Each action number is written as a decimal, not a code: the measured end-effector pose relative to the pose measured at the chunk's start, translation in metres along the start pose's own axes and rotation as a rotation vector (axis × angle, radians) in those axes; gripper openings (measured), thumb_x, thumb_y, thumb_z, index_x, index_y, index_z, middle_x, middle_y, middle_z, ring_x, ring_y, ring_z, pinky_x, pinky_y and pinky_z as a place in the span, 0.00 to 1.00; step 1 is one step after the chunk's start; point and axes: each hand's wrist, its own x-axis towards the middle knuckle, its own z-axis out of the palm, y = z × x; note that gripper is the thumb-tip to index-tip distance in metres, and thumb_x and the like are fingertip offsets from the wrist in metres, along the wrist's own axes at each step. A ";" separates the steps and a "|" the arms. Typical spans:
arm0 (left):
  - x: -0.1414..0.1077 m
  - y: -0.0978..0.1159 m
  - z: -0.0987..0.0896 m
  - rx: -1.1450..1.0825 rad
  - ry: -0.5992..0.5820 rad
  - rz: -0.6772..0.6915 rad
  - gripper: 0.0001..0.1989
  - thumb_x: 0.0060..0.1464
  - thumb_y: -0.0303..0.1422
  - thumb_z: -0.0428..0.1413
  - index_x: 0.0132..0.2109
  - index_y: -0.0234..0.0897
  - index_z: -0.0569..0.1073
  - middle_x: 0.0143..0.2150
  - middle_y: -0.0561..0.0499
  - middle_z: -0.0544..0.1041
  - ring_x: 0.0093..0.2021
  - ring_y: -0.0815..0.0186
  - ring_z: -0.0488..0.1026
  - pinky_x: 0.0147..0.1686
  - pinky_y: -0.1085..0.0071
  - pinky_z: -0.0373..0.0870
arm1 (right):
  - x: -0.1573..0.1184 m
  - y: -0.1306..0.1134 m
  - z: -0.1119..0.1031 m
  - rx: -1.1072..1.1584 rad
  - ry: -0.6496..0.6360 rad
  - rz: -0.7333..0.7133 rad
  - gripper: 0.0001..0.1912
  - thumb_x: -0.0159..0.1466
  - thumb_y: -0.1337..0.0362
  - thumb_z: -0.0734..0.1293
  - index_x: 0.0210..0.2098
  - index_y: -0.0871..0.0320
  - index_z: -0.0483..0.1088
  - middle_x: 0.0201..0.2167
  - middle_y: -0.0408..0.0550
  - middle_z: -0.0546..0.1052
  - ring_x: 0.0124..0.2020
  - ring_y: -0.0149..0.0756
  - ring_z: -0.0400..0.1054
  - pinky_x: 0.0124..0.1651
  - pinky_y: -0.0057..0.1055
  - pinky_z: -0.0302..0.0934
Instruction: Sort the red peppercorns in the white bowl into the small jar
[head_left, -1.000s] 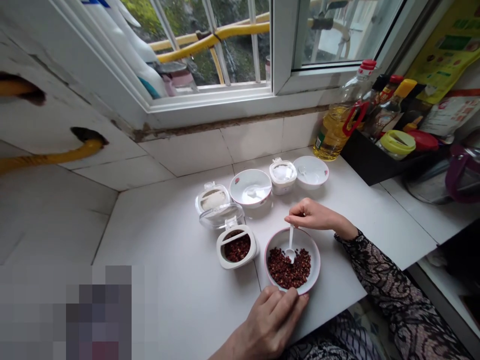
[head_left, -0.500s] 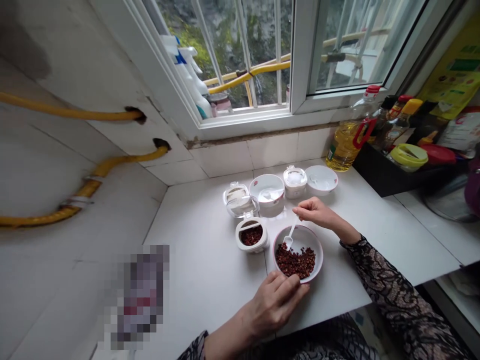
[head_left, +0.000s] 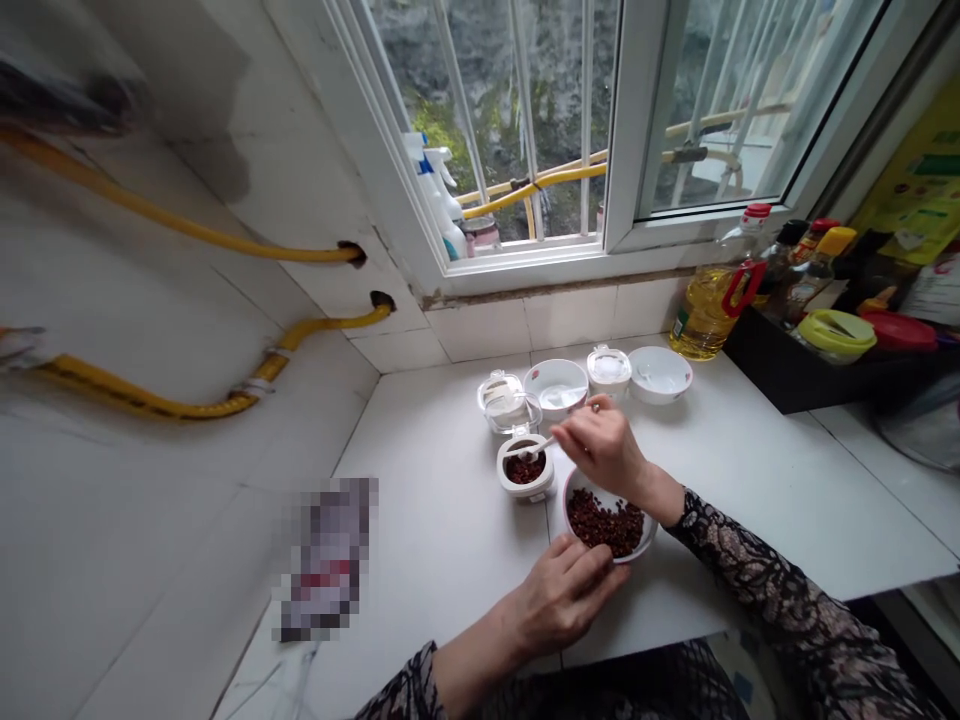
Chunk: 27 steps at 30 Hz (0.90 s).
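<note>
The right hand [head_left: 600,450] pinches a small white spoon [head_left: 541,446] over an open white spice jar [head_left: 524,492]. The curled left hand [head_left: 564,595] sits at the rim of a white bowl [head_left: 649,530] of dark red peppercorns [head_left: 605,523], lower centre; whether it grips the bowl is hidden. A shaky spoon could scatter grains across the white surface [head_left: 450,540], and a knock could tip the jar.
</note>
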 end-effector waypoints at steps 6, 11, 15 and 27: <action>0.003 -0.001 -0.001 0.006 0.022 0.008 0.08 0.64 0.22 0.50 0.44 0.29 0.74 0.36 0.47 0.74 0.31 0.68 0.67 0.30 0.69 0.62 | -0.005 -0.004 -0.017 -0.122 0.049 -0.277 0.14 0.70 0.66 0.59 0.27 0.57 0.66 0.20 0.39 0.70 0.23 0.29 0.59 0.47 0.33 0.57; 0.003 -0.001 -0.004 0.022 -0.023 0.010 0.09 0.65 0.23 0.49 0.47 0.29 0.73 0.38 0.47 0.74 0.31 0.68 0.67 0.31 0.69 0.64 | -0.007 0.025 -0.041 0.143 -0.044 -0.036 0.20 0.69 0.66 0.60 0.20 0.56 0.60 0.14 0.36 0.62 0.18 0.27 0.51 0.36 0.30 0.56; 0.002 -0.001 -0.005 0.010 -0.030 0.001 0.09 0.65 0.23 0.49 0.47 0.30 0.73 0.38 0.47 0.74 0.31 0.69 0.67 0.33 0.69 0.64 | -0.018 0.047 -0.042 0.093 -0.297 0.058 0.22 0.69 0.64 0.59 0.17 0.57 0.60 0.14 0.37 0.63 0.18 0.27 0.49 0.34 0.30 0.53; 0.002 0.000 -0.007 -0.013 -0.048 -0.011 0.11 0.65 0.21 0.47 0.48 0.29 0.73 0.39 0.47 0.74 0.32 0.69 0.67 0.34 0.69 0.63 | -0.026 0.045 -0.030 0.186 -0.516 0.336 0.23 0.67 0.61 0.59 0.16 0.58 0.58 0.14 0.39 0.61 0.20 0.26 0.48 0.30 0.30 0.47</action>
